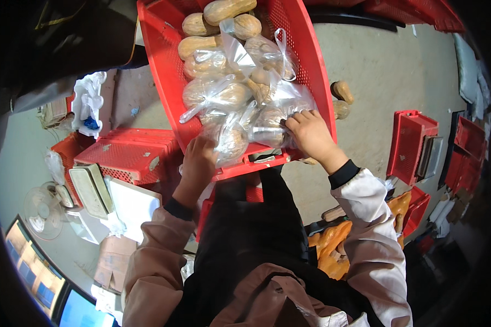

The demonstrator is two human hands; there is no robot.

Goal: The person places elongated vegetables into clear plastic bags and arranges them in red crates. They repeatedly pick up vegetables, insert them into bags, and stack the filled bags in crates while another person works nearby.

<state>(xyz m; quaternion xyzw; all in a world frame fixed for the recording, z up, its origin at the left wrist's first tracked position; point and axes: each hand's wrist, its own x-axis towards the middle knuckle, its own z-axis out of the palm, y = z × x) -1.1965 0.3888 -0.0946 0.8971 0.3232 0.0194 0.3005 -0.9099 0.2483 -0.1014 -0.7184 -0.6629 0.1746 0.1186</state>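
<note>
A red plastic crate (315, 61) stands before me, filled with tan squashes; the loose squashes (229, 10) lie at its far end. Clear plastic bags with squashes inside, some with knotted handles, fill the nearer part. At the crate's near left corner my left hand (200, 157) touches a bagged squash (231, 141), its fingertips partly hidden. My right hand (313, 133) rests with curled fingers on another bagged squash (270, 126) beside the right wall. How firmly either hand grips cannot be made out.
Stacked red crates (122, 155) stand at the left, near a fan (43, 210) and a white foam tray (88, 102). Two loose squashes (343, 92) lie on the floor right of the crate. Farther right is another red crate (413, 143). Orange pumpkin pieces (331, 245) lie below my right forearm.
</note>
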